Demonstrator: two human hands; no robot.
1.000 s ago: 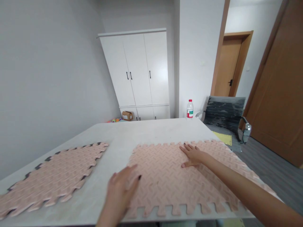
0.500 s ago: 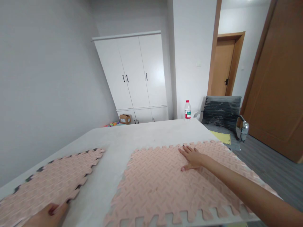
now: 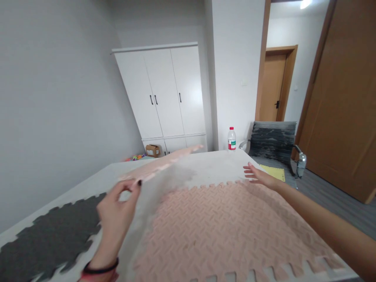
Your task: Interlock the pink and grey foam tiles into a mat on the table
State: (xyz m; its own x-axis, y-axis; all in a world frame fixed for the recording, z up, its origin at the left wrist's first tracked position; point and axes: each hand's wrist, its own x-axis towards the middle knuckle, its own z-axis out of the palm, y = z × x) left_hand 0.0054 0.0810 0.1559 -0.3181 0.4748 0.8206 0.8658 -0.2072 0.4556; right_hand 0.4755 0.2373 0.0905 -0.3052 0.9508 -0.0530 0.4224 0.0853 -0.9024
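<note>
A pink foam mat tile (image 3: 164, 161), blurred by motion and seen nearly edge-on, is held in the air by my left hand (image 3: 120, 205), its thumb and fingers pinching the near edge. Below and to the left, a dark grey foam mat tile (image 3: 55, 231) lies on the white table. Another pink foam mat tile (image 3: 223, 223), with a raised tread pattern and toothed edges, lies flat in front of me. My right hand (image 3: 260, 177) hovers near that tile's far right edge, its fingers spread, holding nothing.
The white table (image 3: 211, 168) carries a red-capped plastic bottle (image 3: 232, 139) at its far edge. Beyond it stand a white cabinet (image 3: 164, 90) and a cardboard box (image 3: 152, 150). A black chair (image 3: 273, 139) with a yellow sheet (image 3: 273, 172) stands at the right.
My left hand has lifted the left pink tile up and forward, uncovering the dark grey tile. My right hand has come off the other pink tile and moved right.
</note>
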